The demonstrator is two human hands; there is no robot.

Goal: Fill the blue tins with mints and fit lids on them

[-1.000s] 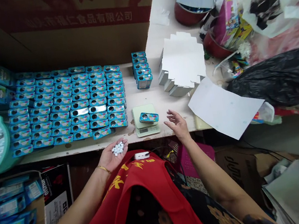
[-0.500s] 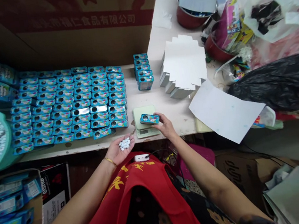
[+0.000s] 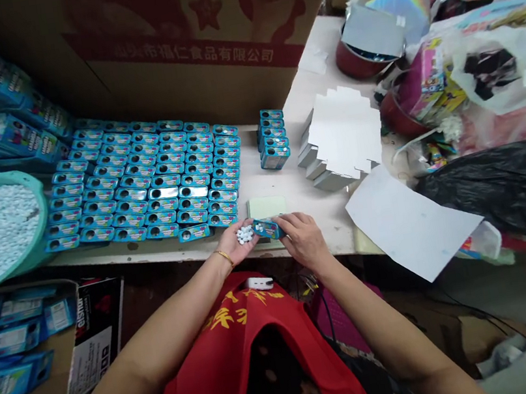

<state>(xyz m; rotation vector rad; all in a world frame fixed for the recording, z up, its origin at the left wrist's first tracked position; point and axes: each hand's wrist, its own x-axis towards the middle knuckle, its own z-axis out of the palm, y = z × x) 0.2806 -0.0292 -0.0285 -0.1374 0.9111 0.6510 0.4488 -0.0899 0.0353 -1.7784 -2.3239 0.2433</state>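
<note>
Tin (image 3: 266, 228) sits just below the centre of the frame, at the near edge of the surface (image 3: 265, 183), clamped in the right hand (image 3: 302, 237). The thumb and fingers of that hand have it by the right end, which leaves its left end free. Its long axis runs mostly left to right across the frame, with the right end a little lower. Something pale shows at the left end, though too small to tell whether it is pellets seen in the hole.

The relation that matters is between this free left end and the left hand (image 3: 238, 243), which is directly to its left and at almost the same height in the frame. The left hand lies palm up and cupped, fingers pointing right, with white pellets (image 3: 245, 234) heaped toward the fingertips. The pellets are just beside the tin's left end; whether the fingertips touch the tin cannot be told. The right hand is nearer the tin, being on it, while the left hand is nearer the pellets.

Right above the tin in the frame, the scale (image 3: 267, 207) shows its pale top; its lower part is mostly covered by the tin and hands. Rows of tins (image 3: 143, 192) fill the left of the surface, and the bowl (image 3: 29, 252) of pellets is at the far left of the frame.
</note>
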